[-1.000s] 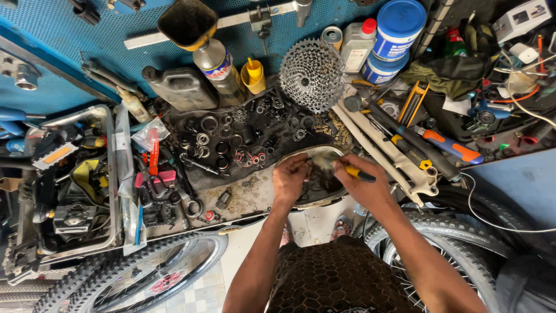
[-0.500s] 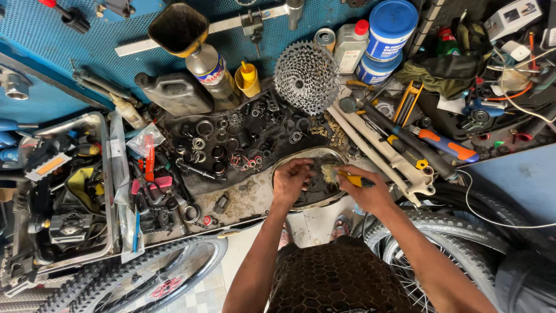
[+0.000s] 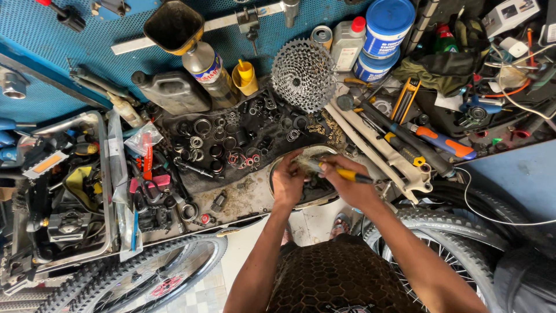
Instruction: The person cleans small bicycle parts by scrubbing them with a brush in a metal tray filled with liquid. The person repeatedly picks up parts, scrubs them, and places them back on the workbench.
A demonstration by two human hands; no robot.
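Both hands work over an oval metal pan [image 3: 324, 200] at the near edge of the worktop [image 3: 243, 200]. Right hand [image 3: 347, 185] is closed around a yellow-handled brush [image 3: 341, 173], its bristle end pointing left toward the other hand. Left hand [image 3: 288, 179] is curled around a small dark part [image 3: 305, 169], which is too hidden by the fingers to identify. The pan holds dark, greasy residue and sits just beside the white frame piece [image 3: 376, 148] that runs diagonally on the right.

Nearest the body, two knobby tyres lie below the worktop: one front wheel [image 3: 145, 272] on the left, one spoked wheel [image 3: 440, 249] on the right.

Beyond the pan, a black mat [image 3: 231, 145] carries loose rings, bearings and spacers, spread without order. Left of it, a metal tray [image 3: 107, 174] holds pedals and dark hardware.

Farther back, a silver cassette [image 3: 304, 74] stands on edge. Containers line the blue perforated wall [image 3: 87, 46]:
- a grey jerrycan [image 3: 171, 91], lying on its side;
- a clear bottle [image 3: 207, 72] with a red-and-blue label, fitted with a dark funnel [image 3: 172, 26];
- a small yellow bottle [image 3: 246, 77];
- a white bottle [image 3: 349, 43] with a red cap;
- two stacked blue tubs [image 3: 382, 36] with white labels.
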